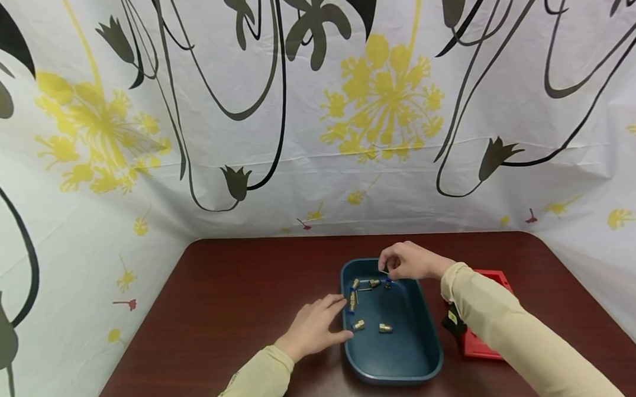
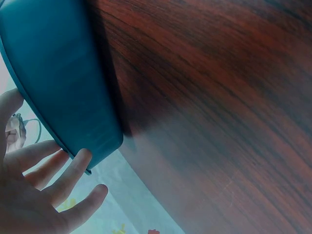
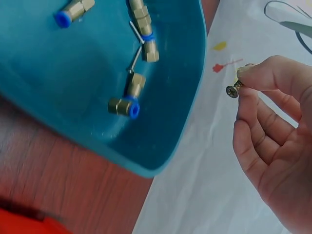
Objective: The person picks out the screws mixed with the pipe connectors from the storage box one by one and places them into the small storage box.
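Note:
My right hand (image 1: 411, 261) is over the far right corner of a blue-green plastic tray (image 1: 405, 360). Between thumb and forefinger it pinches a brass-coloured screw (image 3: 232, 91), whose cross-slotted head shows in the right wrist view. Several brass pneumatic fittings (image 3: 135, 85), some with blue collars, lie in the tray along with thin metal screws or pins (image 3: 135, 58). At the tray's left side, my left hand (image 1: 315, 329) has its fingers loosely spread. Its fingertips touch the rim, seen from outside in the left wrist view.
A red container (image 1: 481, 345) stands right of the tray, partly hidden by the right forearm. Beside it lies a black object (image 1: 453, 320) with a yellow-green label. All stand on a dark wood-grain table (image 1: 237, 297), with a patterned cloth (image 1: 294, 134) hanging behind.

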Demonstrator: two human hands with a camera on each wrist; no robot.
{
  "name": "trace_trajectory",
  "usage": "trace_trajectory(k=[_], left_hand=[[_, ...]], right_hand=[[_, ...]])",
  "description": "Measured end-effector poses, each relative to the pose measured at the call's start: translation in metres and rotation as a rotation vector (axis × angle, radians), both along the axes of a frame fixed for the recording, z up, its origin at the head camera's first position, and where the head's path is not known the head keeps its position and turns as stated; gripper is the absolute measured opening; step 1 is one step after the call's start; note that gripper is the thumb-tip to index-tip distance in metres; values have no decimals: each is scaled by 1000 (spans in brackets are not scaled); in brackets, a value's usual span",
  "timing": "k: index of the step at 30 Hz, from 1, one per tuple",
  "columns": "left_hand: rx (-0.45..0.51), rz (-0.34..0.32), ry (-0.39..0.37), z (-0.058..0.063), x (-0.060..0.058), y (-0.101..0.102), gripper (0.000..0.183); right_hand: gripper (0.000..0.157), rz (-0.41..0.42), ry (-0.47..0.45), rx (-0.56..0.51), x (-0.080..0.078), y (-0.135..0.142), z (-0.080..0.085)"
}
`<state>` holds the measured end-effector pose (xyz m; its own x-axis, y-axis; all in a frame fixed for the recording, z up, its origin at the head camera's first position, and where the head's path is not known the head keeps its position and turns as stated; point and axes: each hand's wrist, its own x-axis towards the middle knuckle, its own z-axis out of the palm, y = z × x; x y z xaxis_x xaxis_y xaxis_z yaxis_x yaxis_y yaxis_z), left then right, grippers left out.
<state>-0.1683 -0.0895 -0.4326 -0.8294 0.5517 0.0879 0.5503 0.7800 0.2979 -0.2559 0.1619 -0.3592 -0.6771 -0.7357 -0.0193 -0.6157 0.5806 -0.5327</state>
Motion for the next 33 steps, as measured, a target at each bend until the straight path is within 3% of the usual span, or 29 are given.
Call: trace_trajectory(k=[11,33], left_hand=[[-17,0,4,0,0,0,64],[-17,0,0,-1,1,0,64]], right_hand=[[19,-47,63,-1,0,28,5],[17,-174,53,-9,8,88,8]])
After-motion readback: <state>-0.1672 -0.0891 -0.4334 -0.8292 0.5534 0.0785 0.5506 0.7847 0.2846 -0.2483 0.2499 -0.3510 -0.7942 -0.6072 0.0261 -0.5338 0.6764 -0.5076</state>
